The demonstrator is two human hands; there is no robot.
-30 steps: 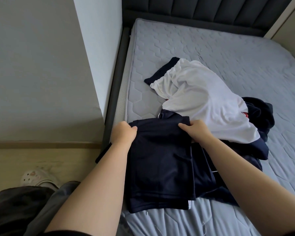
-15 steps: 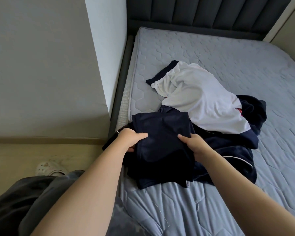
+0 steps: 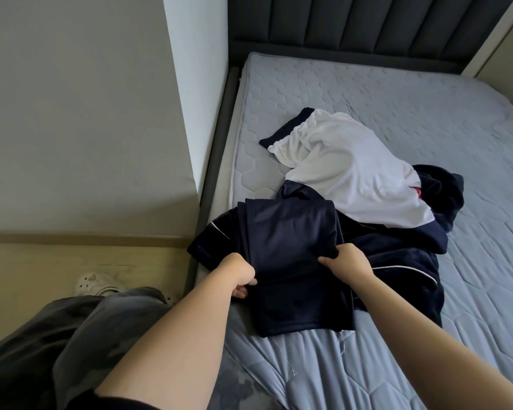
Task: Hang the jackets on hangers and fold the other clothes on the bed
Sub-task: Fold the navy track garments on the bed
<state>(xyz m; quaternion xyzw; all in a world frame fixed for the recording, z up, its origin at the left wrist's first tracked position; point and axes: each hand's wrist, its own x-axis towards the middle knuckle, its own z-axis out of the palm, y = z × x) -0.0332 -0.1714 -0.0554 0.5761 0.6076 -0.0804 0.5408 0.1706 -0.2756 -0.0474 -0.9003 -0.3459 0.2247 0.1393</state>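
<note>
Navy knit garment (image 3: 290,250), prob. light, limp & slippery on the bed (image 3: 397,119). Left hand (image 3: 239,272) & right hand (image 3: 345,260) each pinch a side edge; best gripped at the edges, w/ tension.

Open mattress (image 3: 427,119) lies beyond and right of the clothes pile (image 3: 353,208); a wall (image 3: 196,99) blocks the bed's left side.

No readable text, label, brand, number or sign anywhere in view. Navy garment (image 3: 290,255): plain fabric, no print legible. White garment (image 3: 347,170): blank, small red patch at right edge too small to read. Mattress (image 3: 427,119): quilted pattern only, no tag visible.
</note>
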